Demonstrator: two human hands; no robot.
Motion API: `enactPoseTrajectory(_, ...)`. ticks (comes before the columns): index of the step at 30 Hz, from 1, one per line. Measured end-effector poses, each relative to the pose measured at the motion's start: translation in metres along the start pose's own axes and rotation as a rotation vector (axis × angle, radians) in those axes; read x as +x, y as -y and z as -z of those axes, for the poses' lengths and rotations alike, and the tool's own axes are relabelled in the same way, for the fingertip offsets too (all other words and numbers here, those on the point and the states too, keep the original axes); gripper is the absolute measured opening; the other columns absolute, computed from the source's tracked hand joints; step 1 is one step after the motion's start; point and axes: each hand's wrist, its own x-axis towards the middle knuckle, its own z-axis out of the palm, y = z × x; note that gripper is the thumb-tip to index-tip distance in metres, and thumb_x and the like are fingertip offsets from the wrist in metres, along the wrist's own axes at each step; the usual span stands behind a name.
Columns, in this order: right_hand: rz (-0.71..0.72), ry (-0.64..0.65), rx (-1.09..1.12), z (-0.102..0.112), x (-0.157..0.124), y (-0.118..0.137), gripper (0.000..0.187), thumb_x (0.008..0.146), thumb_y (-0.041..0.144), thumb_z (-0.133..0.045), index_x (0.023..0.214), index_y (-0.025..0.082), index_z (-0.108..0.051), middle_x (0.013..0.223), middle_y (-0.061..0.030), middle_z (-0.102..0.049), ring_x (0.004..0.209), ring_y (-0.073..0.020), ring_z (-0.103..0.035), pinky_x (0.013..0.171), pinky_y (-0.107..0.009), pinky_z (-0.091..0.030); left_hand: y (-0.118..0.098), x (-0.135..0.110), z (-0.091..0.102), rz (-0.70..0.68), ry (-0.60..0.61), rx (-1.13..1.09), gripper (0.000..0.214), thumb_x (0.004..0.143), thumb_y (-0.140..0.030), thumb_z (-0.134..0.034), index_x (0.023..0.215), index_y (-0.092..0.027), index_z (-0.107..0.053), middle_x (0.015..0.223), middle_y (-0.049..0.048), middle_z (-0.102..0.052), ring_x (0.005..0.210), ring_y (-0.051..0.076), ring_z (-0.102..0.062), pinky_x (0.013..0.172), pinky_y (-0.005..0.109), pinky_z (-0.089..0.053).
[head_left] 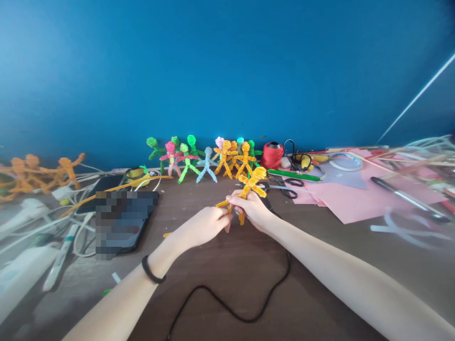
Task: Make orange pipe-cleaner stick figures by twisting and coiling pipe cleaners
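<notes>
Both hands meet over the middle of the brown table (227,284). My right hand (253,209) is closed around the body of an orange pipe-cleaner figure (253,183), whose head and arms stick up past my fingers. My left hand (202,226) pinches the figure's lower end, where an orange leg juts out to the left. A black band circles my left wrist.
A row of finished pipe-cleaner figures (202,158) in green, pink, blue and orange stands against the blue wall. More orange figures (39,175) lie far left among white cables. A phone (121,220), red thread spool (272,155), scissors (284,187), pink paper (359,199) and a black cord (231,308) surround my hands.
</notes>
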Motion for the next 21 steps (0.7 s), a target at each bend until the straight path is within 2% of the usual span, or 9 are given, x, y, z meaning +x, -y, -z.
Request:
enactPoseTrajectory(4,-0.004,0.017,-0.013,0.000,-0.001,0.000,0.023,0.071,0.026,-0.057,0.053,0.015,-0.049,0.038,0.0085,-0.033,0.039,-0.0044,-0.028,0.044,-0.022,-0.020,-0.008,-0.008,0.014,0.001,-0.001,0.087,0.035,0.083,-0.032,-0.029,0.062,-0.019,-0.054,0.060,-0.0026,-0.054,0.056,0.013,-0.049,0.056,0.024,-0.032)
enactPoseTrajectory(7,-0.007,0.027,-0.007,-0.001,-0.001,0.001,0.022,0.070,0.026,-0.058,0.053,0.015,-0.049,0.040,0.0076,-0.036,0.040,-0.0042,-0.028,0.043,-0.022,-0.019,-0.011,-0.011,0.021,-0.008,-0.046,0.142,0.035,0.083,-0.033,-0.028,0.061,-0.019,-0.051,0.058,-0.0025,-0.052,0.054,0.012,-0.048,0.054,0.024,-0.030)
enactPoseTrajectory(16,-0.056,0.115,0.055,0.000,-0.001,-0.001,0.026,0.070,0.030,-0.060,0.051,0.014,-0.049,0.037,0.0079,-0.032,0.037,-0.0037,-0.024,0.043,-0.022,-0.018,-0.006,-0.007,0.023,0.111,-0.280,0.361,0.030,0.083,-0.037,-0.031,0.059,-0.020,-0.039,0.052,-0.0027,-0.045,0.050,0.013,-0.042,0.051,0.025,-0.022)
enactPoseTrajectory(21,-0.102,0.157,0.216,0.001,-0.001,-0.003,0.025,0.070,0.028,-0.061,0.052,0.015,-0.050,0.036,0.0084,-0.031,0.036,-0.0032,-0.023,0.042,-0.022,-0.016,0.002,-0.003,0.022,0.132,-0.274,0.353,0.031,0.082,-0.039,-0.031,0.060,-0.021,-0.043,0.055,-0.0013,-0.049,0.053,0.015,-0.046,0.052,0.025,-0.024)
